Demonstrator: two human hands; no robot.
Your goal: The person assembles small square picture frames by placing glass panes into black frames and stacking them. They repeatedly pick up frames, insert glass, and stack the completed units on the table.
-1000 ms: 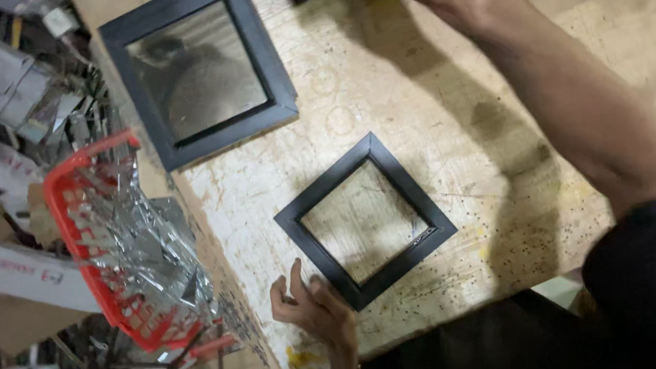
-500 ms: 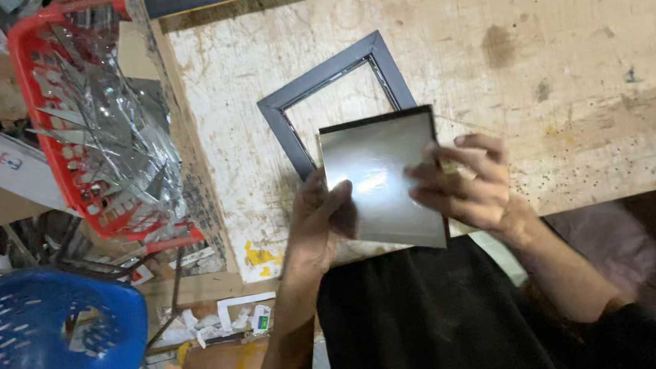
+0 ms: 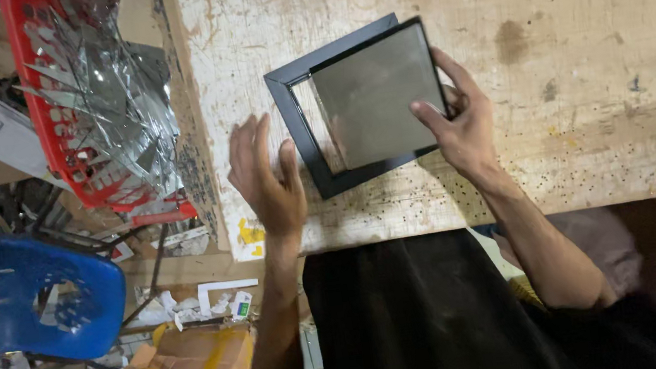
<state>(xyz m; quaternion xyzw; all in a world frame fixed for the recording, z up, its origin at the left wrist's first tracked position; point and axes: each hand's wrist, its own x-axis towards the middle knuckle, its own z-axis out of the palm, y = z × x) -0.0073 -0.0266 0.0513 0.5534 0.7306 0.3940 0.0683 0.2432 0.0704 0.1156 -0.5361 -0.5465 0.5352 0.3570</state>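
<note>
**On the worn desk, a glass pane meets its black frame**

On the pale, stained desk (image 3: 579, 53), the glass pane (image 3: 375, 95) now lies over the black square frame (image 3: 299, 121), where half a second ago it was held up in both hands, nearer the person's body and below the frame. One second ago there was no pane in hand at all: the left hand rested by the frame's lower corner and the right arm reached far across the desk. The view has also shifted, so the frame sits closer to the middle.

The right hand (image 3: 462, 122) has its grip closed on the pane's right edge, thumb on the glass face and fingers behind the edge. The left hand (image 3: 264, 175) has let go; it lies flat and open on the desk just beside the frame's left rail, fingers spread, and whether the thumb touches the frame I cannot tell.

The pane is square, grey and dimly reflective, with a thin dark edge. It covers most of the frame's opening but is offset to the right, leaving a narrow strip of desk visible inside the left rail. The frame is matte black, turned at a slant, its near corner pointing toward the person.

Left of the desk stand a red basket (image 3: 45, 119) full of glass offcuts and a blue plastic stool (image 3: 25, 297).
</note>
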